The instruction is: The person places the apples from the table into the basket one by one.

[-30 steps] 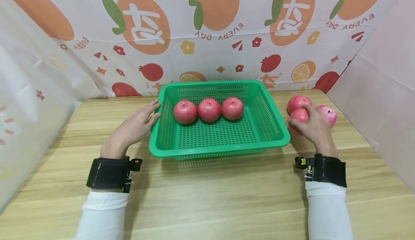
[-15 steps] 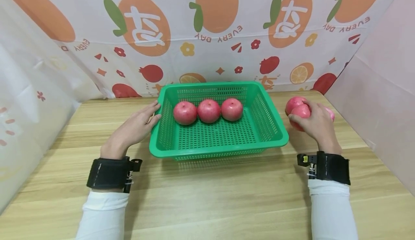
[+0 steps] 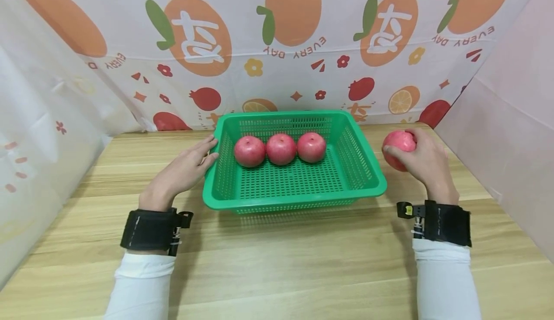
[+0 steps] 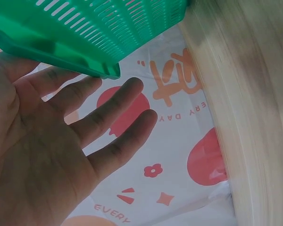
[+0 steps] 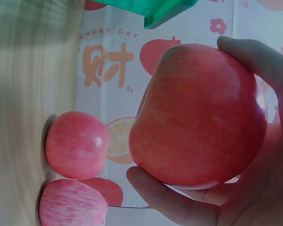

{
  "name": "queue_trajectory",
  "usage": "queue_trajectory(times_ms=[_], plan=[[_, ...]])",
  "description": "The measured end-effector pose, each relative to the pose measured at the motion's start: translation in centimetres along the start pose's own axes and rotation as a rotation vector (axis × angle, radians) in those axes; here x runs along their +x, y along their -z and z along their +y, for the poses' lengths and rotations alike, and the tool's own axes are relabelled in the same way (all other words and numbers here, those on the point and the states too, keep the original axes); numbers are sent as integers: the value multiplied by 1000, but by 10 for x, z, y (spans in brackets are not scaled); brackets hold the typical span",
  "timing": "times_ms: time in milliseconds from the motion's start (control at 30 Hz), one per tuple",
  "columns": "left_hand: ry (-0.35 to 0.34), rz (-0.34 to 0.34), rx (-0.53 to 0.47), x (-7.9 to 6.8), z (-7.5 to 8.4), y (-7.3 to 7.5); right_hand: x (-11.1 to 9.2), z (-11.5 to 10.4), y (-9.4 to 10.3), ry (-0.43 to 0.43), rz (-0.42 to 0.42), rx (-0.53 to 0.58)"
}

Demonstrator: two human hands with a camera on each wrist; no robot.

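Observation:
My right hand (image 3: 428, 162) grips a red apple (image 5: 198, 113), thumb on one side and fingers on the other, right of the basket. In the right wrist view this apple is held above the table. Two more apples lie on the table there: a plain red apple (image 5: 78, 145) and a streaked pink apple (image 5: 73, 205); the head view mostly hides them behind the hand and held apple. A green plastic basket (image 3: 294, 200) holds three apples (image 3: 281, 149) in a row. My left hand (image 3: 179, 176), fingers extended, touches the basket's left rim.
The basket stands on a wooden table (image 3: 294, 262). Behind it hangs a white fruit-print cloth (image 3: 242, 36), with plain white sheeting (image 3: 510, 132) along the right side and more cloth on the left.
My right hand has lifted its apple from beside the others, shifting slightly right, and now covers them in the head view. The left hand stays at the basket rim.

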State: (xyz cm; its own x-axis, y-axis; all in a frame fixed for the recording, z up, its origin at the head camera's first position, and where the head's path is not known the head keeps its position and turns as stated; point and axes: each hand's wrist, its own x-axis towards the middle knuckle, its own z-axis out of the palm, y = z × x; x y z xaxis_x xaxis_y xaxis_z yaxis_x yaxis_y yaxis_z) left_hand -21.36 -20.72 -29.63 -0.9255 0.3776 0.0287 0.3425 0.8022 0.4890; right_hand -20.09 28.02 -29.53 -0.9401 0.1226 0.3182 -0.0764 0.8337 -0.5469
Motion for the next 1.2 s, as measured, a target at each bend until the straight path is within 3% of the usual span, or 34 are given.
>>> queue_trajectory(times_ms=[300, 733, 1200], plan=[[-2, -2, 1, 2, -1, 0, 5, -16, 6, 15, 9, -36], [-10, 2, 8, 0, 0, 0, 8, -40, 6, 47, -71, 9], [-2, 8, -2, 3, -2, -2, 11, -62, 8, 94, -88, -54]])
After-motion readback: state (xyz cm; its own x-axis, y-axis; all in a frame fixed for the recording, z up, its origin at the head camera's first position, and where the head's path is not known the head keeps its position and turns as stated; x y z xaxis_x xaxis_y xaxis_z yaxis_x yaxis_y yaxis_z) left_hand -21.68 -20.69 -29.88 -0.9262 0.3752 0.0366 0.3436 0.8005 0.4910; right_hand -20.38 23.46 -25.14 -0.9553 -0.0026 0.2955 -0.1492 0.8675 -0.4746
